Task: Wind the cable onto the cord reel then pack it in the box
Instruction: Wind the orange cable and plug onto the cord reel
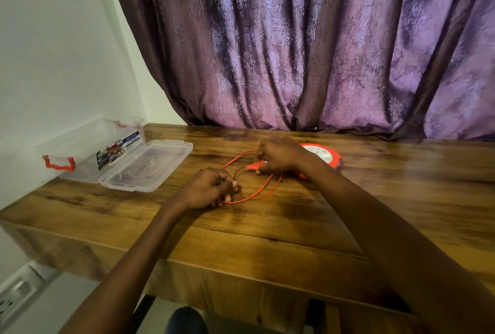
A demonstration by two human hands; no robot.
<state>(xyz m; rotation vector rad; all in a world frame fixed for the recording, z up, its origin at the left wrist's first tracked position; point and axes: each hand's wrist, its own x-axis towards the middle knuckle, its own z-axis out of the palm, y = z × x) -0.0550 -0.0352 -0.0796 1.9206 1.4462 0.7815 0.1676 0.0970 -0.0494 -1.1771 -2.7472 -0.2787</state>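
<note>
An orange cable (261, 190) lies in loose loops on the wooden table (294, 226) between my two hands. My left hand (207, 190) pinches the near left part of the loop. Farther back, my right hand (280, 155) grips the cable by its orange plug end (254, 165). The round orange cord reel (325, 155) with a white face lies flat just behind my right wrist, partly hidden by it. The clear plastic box (80, 151) with red clips stands open at the table's left edge.
The box's clear lid (148, 165) lies flat on the table beside the box. A purple curtain (321, 47) hangs along the far edge. A white wall is at the left, with a socket strip (16, 293) low down.
</note>
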